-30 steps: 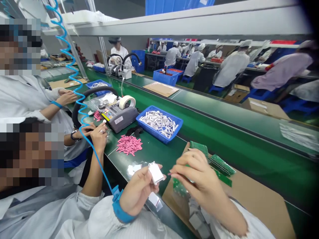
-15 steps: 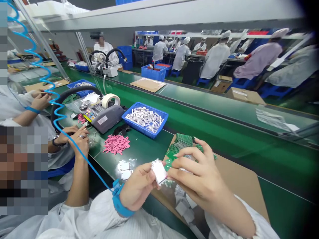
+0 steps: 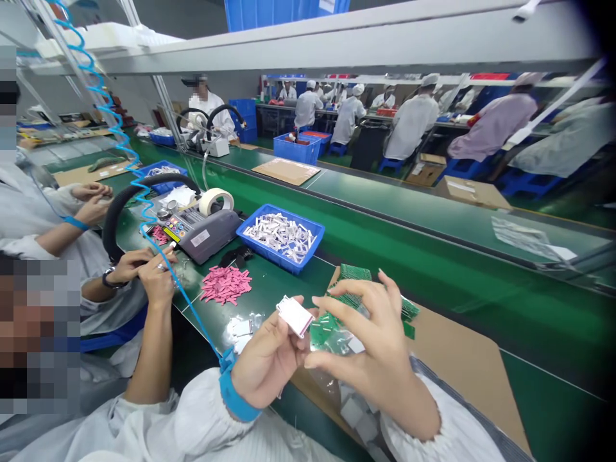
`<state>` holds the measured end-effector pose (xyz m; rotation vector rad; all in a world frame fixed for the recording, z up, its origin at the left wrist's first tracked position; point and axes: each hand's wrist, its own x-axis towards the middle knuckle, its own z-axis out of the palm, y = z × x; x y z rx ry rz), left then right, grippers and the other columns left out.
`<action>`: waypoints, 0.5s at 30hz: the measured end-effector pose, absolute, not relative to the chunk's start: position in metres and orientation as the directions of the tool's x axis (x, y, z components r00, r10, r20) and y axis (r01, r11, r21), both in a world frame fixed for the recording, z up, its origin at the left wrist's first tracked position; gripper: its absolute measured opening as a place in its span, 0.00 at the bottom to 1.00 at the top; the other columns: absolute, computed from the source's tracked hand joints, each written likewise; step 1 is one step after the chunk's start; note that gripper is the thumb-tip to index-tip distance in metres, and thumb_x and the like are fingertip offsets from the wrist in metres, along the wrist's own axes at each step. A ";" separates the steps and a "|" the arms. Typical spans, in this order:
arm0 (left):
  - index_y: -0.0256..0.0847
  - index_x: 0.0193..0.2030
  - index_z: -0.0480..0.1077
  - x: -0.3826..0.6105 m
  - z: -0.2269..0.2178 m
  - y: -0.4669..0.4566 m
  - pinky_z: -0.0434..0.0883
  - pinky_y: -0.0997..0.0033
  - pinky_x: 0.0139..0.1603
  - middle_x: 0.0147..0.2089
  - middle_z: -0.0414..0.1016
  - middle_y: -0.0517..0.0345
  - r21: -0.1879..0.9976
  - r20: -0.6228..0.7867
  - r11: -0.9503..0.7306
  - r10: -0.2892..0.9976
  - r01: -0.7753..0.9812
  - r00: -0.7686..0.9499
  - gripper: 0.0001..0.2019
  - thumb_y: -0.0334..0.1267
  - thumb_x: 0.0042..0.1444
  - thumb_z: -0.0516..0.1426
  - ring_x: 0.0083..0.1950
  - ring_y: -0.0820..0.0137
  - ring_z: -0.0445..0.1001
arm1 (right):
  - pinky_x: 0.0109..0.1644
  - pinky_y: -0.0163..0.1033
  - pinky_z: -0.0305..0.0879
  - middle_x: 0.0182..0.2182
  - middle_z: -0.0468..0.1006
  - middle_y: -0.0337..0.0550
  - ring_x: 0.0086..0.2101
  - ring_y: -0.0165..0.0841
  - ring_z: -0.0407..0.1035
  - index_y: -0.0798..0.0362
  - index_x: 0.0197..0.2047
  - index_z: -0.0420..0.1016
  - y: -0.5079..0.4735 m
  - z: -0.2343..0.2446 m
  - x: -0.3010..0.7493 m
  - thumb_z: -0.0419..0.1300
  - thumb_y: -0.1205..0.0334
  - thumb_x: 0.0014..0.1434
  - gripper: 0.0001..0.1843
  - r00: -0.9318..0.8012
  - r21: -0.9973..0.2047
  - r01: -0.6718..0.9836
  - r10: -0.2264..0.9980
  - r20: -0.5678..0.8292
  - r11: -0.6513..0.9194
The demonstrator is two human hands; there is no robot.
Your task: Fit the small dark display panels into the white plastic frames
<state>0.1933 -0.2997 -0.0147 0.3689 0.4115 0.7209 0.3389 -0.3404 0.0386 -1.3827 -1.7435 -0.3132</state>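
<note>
My left hand (image 3: 272, 356), with a blue wrist strap (image 3: 235, 394), pinches a small white flat rectangular piece (image 3: 295, 316) between thumb and fingers. A thin pinkish line shows along one edge of it. My right hand (image 3: 373, 327) is just right of the piece, thumb and fingers spread and apart from it. Behind and below its fingers lie green circuit boards (image 3: 325, 332), some stacked in rows. White pieces in clear plastic (image 3: 356, 410) lie below my right hand, partly hidden by it. More white pieces (image 3: 240, 328) rest on the table left of my left hand.
Pink strips (image 3: 226, 284) lie heaped beside a grey tape dispenser (image 3: 206, 237). A blue tray (image 3: 269, 252) holds many white parts. Cardboard (image 3: 466, 366) covers the table at right. A coiled blue cord (image 3: 192, 308) runs to my wrist strap. A co-worker's hands (image 3: 156, 276) are close at left.
My right hand has come away from the white piece and its fingers have spread. My left hand has turned the piece and shifted it slightly left and up. The head view has tilted a little.
</note>
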 end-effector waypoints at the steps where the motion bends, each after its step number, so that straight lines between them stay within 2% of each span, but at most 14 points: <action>1: 0.47 0.46 0.75 0.193 -0.015 -0.300 0.66 0.79 0.28 0.37 0.75 0.60 0.458 -0.230 0.690 0.701 -0.560 0.675 0.20 0.46 0.45 0.66 0.29 0.79 0.67 | 0.58 0.63 0.45 0.33 0.74 0.43 0.36 0.38 0.68 0.49 0.35 0.78 -0.340 0.038 0.336 0.63 0.41 0.51 0.20 0.010 -0.307 0.893 0.669 0.744 0.328; 4: 0.49 0.47 0.75 0.193 -0.015 -0.302 0.69 0.77 0.35 0.37 0.75 0.60 0.496 -0.222 0.668 0.715 -0.555 0.663 0.20 0.47 0.45 0.66 0.34 0.77 0.70 | 0.58 0.62 0.45 0.27 0.73 0.38 0.33 0.35 0.67 0.48 0.31 0.77 -0.341 0.035 0.330 0.63 0.48 0.53 0.12 0.016 -0.300 0.904 0.679 0.734 0.304; 6: 0.48 0.48 0.74 0.190 -0.015 -0.301 0.71 0.73 0.41 0.43 0.76 0.57 0.621 -0.192 0.594 0.747 -0.511 0.636 0.20 0.48 0.48 0.64 0.40 0.72 0.72 | 0.58 0.61 0.46 0.27 0.73 0.38 0.32 0.34 0.67 0.48 0.31 0.76 -0.341 0.034 0.329 0.62 0.54 0.54 0.07 0.007 -0.303 0.900 0.686 0.727 0.312; 8: 0.49 0.53 0.71 0.184 -0.014 -0.296 0.69 0.68 0.50 0.55 0.72 0.54 0.826 -0.093 0.380 0.820 -0.416 0.564 0.21 0.46 0.51 0.62 0.51 0.66 0.71 | 0.58 0.60 0.47 0.27 0.73 0.37 0.32 0.34 0.67 0.49 0.30 0.75 -0.341 0.035 0.332 0.61 0.57 0.52 0.05 -0.010 -0.306 0.897 0.704 0.710 0.320; 10: 0.53 0.58 0.66 0.176 -0.010 -0.288 0.63 0.62 0.60 0.63 0.66 0.55 0.967 0.122 0.014 0.850 -0.253 0.513 0.24 0.41 0.53 0.61 0.60 0.62 0.65 | 0.57 0.58 0.47 0.27 0.72 0.37 0.32 0.34 0.66 0.50 0.29 0.73 -0.343 0.036 0.335 0.61 0.57 0.52 0.06 -0.044 -0.300 0.894 0.733 0.678 0.332; 12: 0.55 0.60 0.64 0.168 -0.004 -0.280 0.50 0.53 0.68 0.63 0.66 0.56 0.936 0.323 -0.346 0.753 -0.072 0.573 0.25 0.36 0.56 0.58 0.65 0.60 0.61 | 0.58 0.57 0.47 0.27 0.72 0.36 0.32 0.33 0.66 0.50 0.29 0.73 -0.344 0.039 0.339 0.60 0.57 0.52 0.06 -0.087 -0.292 0.892 0.764 0.640 0.346; 13: 0.55 0.59 0.65 0.166 0.001 -0.277 0.43 0.49 0.69 0.61 0.69 0.56 0.881 0.371 -0.473 0.677 -0.010 0.636 0.23 0.34 0.57 0.56 0.66 0.60 0.60 | 0.58 0.57 0.47 0.27 0.72 0.36 0.32 0.33 0.66 0.50 0.29 0.73 -0.345 0.041 0.341 0.60 0.57 0.52 0.06 -0.105 -0.287 0.891 0.776 0.621 0.351; 15: 0.53 0.57 0.67 0.162 0.009 -0.275 0.35 0.46 0.69 0.58 0.73 0.54 0.799 0.367 -0.599 0.551 0.050 0.749 0.21 0.31 0.59 0.53 0.65 0.59 0.61 | 0.58 0.58 0.47 0.27 0.72 0.36 0.32 0.33 0.65 0.50 0.29 0.73 -0.347 0.043 0.342 0.59 0.59 0.52 0.04 -0.134 -0.284 0.890 0.800 0.585 0.357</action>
